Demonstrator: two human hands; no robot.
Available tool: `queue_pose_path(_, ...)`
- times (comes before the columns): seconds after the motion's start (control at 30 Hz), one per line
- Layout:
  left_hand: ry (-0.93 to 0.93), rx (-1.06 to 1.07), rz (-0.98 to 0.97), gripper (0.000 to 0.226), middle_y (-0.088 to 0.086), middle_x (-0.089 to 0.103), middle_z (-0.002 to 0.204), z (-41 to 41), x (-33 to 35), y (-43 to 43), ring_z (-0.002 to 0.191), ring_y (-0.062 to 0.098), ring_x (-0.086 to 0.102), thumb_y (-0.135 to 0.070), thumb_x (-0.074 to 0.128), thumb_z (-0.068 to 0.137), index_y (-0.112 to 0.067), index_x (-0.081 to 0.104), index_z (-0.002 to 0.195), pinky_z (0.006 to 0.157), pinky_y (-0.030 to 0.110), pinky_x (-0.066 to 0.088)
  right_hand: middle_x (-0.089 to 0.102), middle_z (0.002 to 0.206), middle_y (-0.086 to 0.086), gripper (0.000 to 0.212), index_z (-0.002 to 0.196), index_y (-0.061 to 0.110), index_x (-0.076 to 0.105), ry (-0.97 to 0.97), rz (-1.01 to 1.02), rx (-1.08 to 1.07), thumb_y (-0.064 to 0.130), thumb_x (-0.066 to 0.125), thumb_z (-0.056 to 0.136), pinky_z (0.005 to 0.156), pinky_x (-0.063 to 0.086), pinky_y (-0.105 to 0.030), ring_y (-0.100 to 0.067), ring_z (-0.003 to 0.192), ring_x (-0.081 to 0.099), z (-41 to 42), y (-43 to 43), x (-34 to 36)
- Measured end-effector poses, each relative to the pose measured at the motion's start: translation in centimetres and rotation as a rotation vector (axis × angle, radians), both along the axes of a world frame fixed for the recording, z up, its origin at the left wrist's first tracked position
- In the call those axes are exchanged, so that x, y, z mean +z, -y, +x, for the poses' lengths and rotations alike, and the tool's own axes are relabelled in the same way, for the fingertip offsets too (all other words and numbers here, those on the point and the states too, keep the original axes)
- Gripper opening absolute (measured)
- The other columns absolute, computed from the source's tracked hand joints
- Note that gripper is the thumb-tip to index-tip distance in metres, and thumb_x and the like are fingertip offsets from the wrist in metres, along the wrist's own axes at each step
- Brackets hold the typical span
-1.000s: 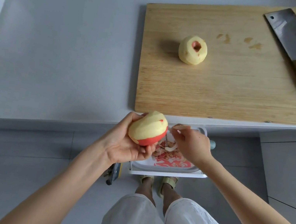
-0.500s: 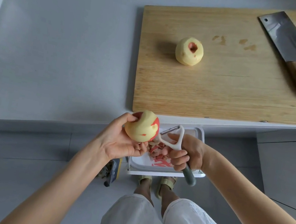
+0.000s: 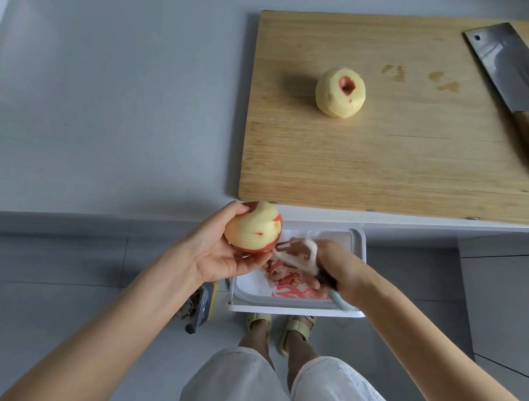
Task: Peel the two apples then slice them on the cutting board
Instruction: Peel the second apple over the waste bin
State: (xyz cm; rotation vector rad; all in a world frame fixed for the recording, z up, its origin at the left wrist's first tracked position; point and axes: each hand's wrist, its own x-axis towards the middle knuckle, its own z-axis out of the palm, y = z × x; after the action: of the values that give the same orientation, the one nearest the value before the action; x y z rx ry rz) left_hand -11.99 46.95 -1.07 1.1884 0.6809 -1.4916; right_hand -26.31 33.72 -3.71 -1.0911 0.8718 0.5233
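Left hand (image 3: 212, 256): grip curled round half-peeled apple (image 3: 251, 229), held above left rim of white bin (image 3: 294, 310), probably so peel (image 3: 287, 285) falls inside. Right hand (image 3: 339, 267): grip wrapped round peeler (image 3: 307, 259), also above bin.

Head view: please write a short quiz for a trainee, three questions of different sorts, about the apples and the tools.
1. True or false: the cleaver and a peeled apple both lie on the board.
2. The right hand grips: A the cleaver, B a peeler, C the peeled apple.
3. Which hand holds the half-peeled apple?

Key: 1 true; 2 B; 3 the left hand.
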Motion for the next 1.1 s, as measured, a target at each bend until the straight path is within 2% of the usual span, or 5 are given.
queue_pose_path(0.17,0.032,0.101,0.102,0.047,0.023,0.06,0.104,-0.1,0.1,0.7,0.081,0.03,0.063,-0.03,0.067,0.083,-0.005,0.053,0.119,0.055,0.037,0.058,0.046,0.041,0.0,0.032,0.067,0.012,0.055,0.32,-1.43,-0.01,0.03,0.046,0.092,0.044,0.033,-0.027,-0.023,0.038,0.042,0.2,-2.6,1.7)
queue_pose_path(0.33,0.093,0.124,0.154,0.032,0.02,0.062,0.1,-1.6,0.2,1.5,0.091,0.029,0.062,-0.027,0.067,0.083,-0.005,0.059,0.105,0.067,0.039,0.058,0.043,0.044,0.001,0.031,0.061,0.012,0.053,0.467,-1.901,0.072,0.023,0.056,0.09,0.048,0.028,-0.029,-0.021,0.04,0.04,2.2,-3.0,1.6)
queue_pose_path(0.57,0.143,0.103,0.208,0.019,0.016,0.063,0.086,-2.0,-0.1,1.6,0.087,0.028,0.061,-0.026,0.063,0.086,-0.007,0.058,0.086,0.088,0.042,0.053,0.034,0.04,0.002,0.035,0.054,0.015,0.045,0.551,-1.995,0.12,0.018,0.066,0.081,0.046,0.021,-0.027,-0.019,0.038,0.031,2.9,-2.7,1.8)
queue_pose_path(0.87,-0.088,0.197,0.139,0.047,0.027,0.054,0.109,-0.6,0.5,-0.2,0.086,0.038,0.06,-0.024,0.072,0.077,-0.003,0.051,0.114,0.053,0.043,0.058,0.04,0.04,0.001,0.034,0.058,0.01,0.05,0.477,-1.846,0.138,0.021,0.065,0.086,0.043,0.031,-0.028,-0.023,0.036,0.037,-0.1,0.6,0.1)
queue_pose_path(1.1,-0.157,-0.001,-0.014,0.046,0.028,0.067,0.08,-0.7,0.8,-0.5,0.061,0.036,0.067,-0.022,0.07,0.066,0.001,0.056,0.103,0.057,0.039,0.058,0.04,0.04,0.002,0.029,0.062,0.007,0.055,0.681,-1.649,0.056,0.02,0.064,0.086,0.046,0.038,-0.028,-0.018,0.037,0.036,1.6,0.5,2.1)
